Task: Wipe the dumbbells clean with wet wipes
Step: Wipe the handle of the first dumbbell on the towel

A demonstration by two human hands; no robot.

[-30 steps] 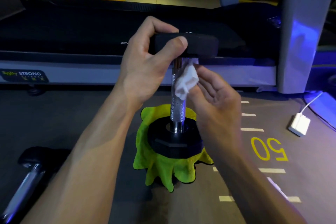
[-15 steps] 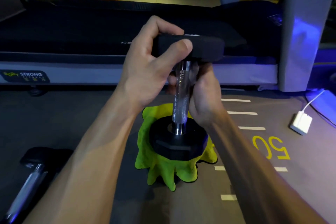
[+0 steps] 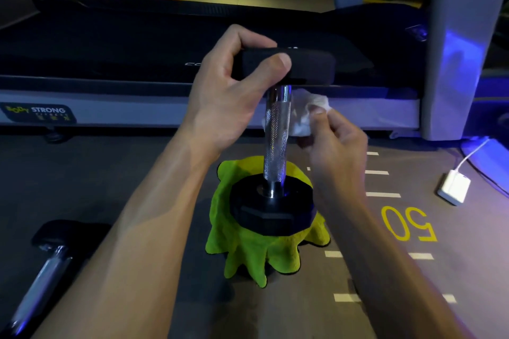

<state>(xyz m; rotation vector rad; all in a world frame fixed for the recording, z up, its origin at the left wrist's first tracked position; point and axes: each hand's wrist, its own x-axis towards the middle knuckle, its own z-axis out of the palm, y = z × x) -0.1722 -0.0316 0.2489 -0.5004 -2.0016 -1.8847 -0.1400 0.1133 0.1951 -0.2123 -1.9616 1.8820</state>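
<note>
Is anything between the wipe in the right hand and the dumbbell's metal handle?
Nothing visible. The right hand pinches the wipe right beside the upright dumbbell's handle, near its top. The left hand grips only the top head, clear of the handle.

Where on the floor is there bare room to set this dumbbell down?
Bare floor lies left of the green cloth, between it and the second dumbbell. The right side is busier: painted 50 and white charger. The upright dumbbell already fills the cloth.

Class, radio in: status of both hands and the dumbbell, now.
Left hand grips upright dumbbell's top head. Right hand pinches wet wipe beside handle. Nothing in the way.
</note>
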